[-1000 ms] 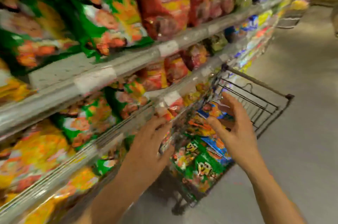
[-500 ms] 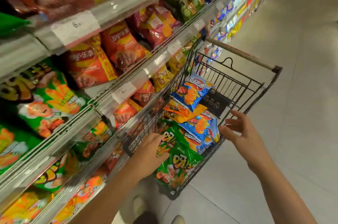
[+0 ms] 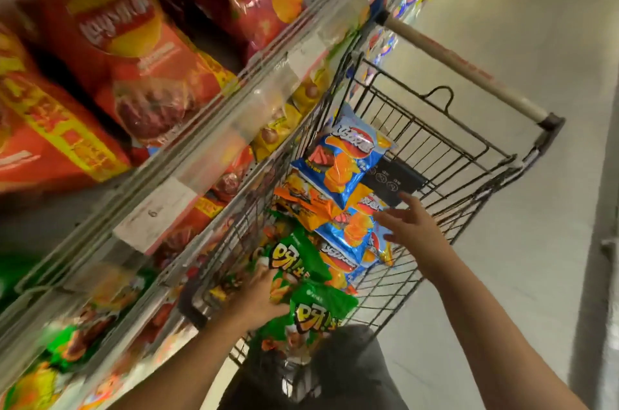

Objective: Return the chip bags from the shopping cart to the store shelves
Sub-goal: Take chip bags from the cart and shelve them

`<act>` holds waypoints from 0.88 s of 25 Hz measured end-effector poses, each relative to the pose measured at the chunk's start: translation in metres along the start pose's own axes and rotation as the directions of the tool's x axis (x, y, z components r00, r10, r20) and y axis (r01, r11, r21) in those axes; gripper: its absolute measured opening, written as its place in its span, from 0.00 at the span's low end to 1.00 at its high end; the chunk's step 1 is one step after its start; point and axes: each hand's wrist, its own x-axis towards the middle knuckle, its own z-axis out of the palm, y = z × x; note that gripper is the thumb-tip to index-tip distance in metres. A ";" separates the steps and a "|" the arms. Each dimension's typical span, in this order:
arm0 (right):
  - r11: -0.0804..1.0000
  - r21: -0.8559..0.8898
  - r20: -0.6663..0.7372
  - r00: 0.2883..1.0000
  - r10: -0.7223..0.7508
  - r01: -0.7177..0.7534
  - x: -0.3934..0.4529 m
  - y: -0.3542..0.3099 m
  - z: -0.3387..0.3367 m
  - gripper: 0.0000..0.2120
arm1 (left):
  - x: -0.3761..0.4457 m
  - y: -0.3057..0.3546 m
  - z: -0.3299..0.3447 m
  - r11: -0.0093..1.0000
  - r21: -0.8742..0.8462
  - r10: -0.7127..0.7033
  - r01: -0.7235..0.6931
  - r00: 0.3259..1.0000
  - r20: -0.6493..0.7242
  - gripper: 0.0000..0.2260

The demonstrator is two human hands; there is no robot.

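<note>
A black wire shopping cart (image 3: 445,155) stands against the store shelves (image 3: 207,128) and holds several chip bags. Two green bags lie at its near end: one (image 3: 294,259) further in, one (image 3: 318,316) nearest me. Blue bags (image 3: 348,155) and an orange bag (image 3: 308,202) are piled behind them. My left hand (image 3: 258,295) reaches into the near end and grips the green bags' edge. With fingers spread, my right hand (image 3: 412,228) hovers open over a lower blue bag (image 3: 351,232), at most touching it.
The shelves on the left carry red, pink, yellow and green chip bags behind price-tag rails. The cart's handle (image 3: 469,71) points away to the upper right. Grey floor (image 3: 536,41) lies to the right of the cart. My dark clothing shows at the bottom.
The view dropped from the shelves onto the cart. My left hand went down into the cart onto the green bags, and my right hand moved in over the blue bags.
</note>
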 end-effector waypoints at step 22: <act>0.895 0.382 0.288 0.950 0.122 -0.230 0.195 0.028 0.028 0.22 | 0.030 0.041 0.093 0.943 -0.284 -0.262 0.175 0.916 -0.305 0.22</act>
